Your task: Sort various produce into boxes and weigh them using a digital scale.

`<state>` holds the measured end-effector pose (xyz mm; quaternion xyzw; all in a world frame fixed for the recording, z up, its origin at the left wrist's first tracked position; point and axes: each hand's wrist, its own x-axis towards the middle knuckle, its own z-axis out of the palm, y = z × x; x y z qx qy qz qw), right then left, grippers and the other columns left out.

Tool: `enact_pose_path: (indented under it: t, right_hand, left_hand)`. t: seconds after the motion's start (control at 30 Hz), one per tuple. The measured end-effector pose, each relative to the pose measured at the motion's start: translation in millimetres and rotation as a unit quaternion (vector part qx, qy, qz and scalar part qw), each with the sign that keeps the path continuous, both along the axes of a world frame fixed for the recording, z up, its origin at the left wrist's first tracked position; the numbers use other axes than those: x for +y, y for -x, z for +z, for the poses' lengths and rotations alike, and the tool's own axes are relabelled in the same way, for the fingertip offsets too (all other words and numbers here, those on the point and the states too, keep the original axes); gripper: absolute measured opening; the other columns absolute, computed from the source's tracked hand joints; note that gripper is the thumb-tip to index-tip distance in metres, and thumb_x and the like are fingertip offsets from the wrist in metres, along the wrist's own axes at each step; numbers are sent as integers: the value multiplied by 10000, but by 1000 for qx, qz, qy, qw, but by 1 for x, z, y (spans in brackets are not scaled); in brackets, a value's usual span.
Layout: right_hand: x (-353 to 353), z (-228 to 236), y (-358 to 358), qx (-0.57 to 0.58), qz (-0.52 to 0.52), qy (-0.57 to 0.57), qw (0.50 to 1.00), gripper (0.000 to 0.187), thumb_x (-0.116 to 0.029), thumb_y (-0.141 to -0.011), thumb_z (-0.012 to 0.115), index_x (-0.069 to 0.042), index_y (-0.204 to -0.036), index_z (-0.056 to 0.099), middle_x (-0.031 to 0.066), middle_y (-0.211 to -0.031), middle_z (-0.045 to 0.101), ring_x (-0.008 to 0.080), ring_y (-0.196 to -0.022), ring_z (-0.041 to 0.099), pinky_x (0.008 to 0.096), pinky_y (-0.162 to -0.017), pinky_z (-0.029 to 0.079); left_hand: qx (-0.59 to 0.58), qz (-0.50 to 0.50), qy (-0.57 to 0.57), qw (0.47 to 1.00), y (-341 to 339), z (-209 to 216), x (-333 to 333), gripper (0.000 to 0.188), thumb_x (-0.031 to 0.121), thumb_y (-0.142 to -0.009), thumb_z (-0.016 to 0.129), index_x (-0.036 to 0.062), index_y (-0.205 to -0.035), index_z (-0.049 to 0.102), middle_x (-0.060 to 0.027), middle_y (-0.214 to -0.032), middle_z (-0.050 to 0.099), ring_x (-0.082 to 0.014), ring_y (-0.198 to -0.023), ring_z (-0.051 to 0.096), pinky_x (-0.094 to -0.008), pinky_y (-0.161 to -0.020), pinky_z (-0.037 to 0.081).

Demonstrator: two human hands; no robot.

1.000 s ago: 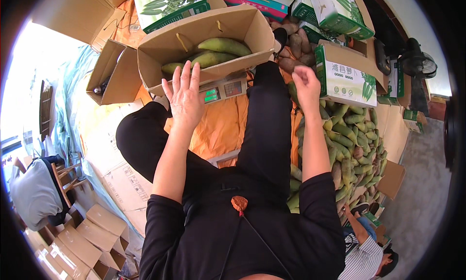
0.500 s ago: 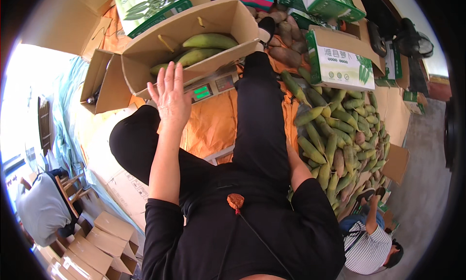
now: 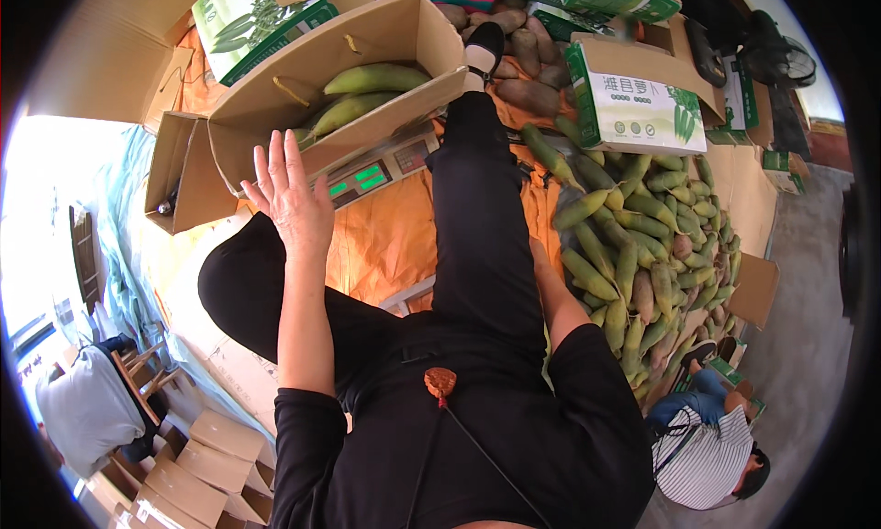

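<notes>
My left hand (image 3: 292, 203) is open and holds nothing, its fingers spread at the near side of an open cardboard box (image 3: 266, 79). Inside the box lie a few green radishes (image 3: 353, 111), one partly hidden by the near wall. The box stands on a scale (image 3: 372, 178) with a lit green display, just right of my left hand. My right hand (image 3: 542, 256) is down beside my right thigh, next to a heap of green radishes (image 3: 642, 245). Its fingers are hidden behind the leg.
Printed green-and-white cartons stand at the back left (image 3: 262, 24) and right (image 3: 638, 98). Reddish-brown roots (image 3: 530, 96) lie past my foot. An orange sheet (image 3: 381, 245) lies under the scale. Folded cartons (image 3: 188, 474) and another person (image 3: 702, 456) are near the lower corners.
The whole view has shifted slightly, with the box and my left hand a little further left in it. My left hand stays open. The person at lower right has moved an arm.
</notes>
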<state>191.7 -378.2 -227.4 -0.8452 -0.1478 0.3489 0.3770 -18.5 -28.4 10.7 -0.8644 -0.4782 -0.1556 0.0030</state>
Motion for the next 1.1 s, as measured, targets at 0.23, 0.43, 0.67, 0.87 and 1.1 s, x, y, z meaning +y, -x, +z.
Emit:
enact_pose_path:
  t: [0.23, 0.43, 0.67, 0.87, 1.1]
  right_hand:
    - [-34, -103, -66, 100, -64, 28, 992, 252, -169, -818, 654, -16, -1018, 635, 180, -942, 681, 321, -921, 652, 375, -785, 503]
    - [35, -41, -104, -116, 77, 165, 976, 338, -212, -819, 662, -40, -1105, 607, 137, -1030, 638, 291, -983, 598, 397, -876, 458]
    - [69, -3, -172, -196, 68, 291, 934, 567, -211, -778, 718, -111, -1288, 492, 154, -1307, 480, 363, -1221, 427, 448, -972, 437]
    - [108, 7, -189, -179, 88, 322, 926, 709, -284, -768, 732, -135, -1376, 399, 119, -1412, 392, 342, -1284, 378, 438, -1037, 388]
    - [113, 5, -200, -128, 120, 391, 903, 876, -331, -778, 731, -181, -1473, 219, 41, -1555, 170, 275, -1412, 224, 519, -1054, 362]
  left_hand:
    - [-6, -16, 20, 1000, -21, -10, 0, 744, 146, -806, 670, 126, -1454, 306, -55, -1494, 327, -314, -1411, 224, -583, -1120, 84]
    - [25, -6, 9, 1000, -10, -6, -1, 767, 152, -781, 690, 123, -1451, 319, -62, -1494, 330, -315, -1414, 215, -575, -1116, 93]
    - [27, -15, 31, 999, -29, -4, -4, 768, 107, -780, 667, 111, -1457, 305, -65, -1502, 317, -317, -1420, 201, -558, -1129, 70]
    - [38, -8, 31, 999, -30, -2, -1, 778, 98, -766, 670, 108, -1456, 309, -70, -1500, 322, -318, -1419, 205, -555, -1131, 72]
    - [51, -14, 33, 998, -37, -4, 1, 791, 90, -751, 678, 106, -1453, 314, -78, -1498, 325, -323, -1419, 206, -553, -1132, 73]
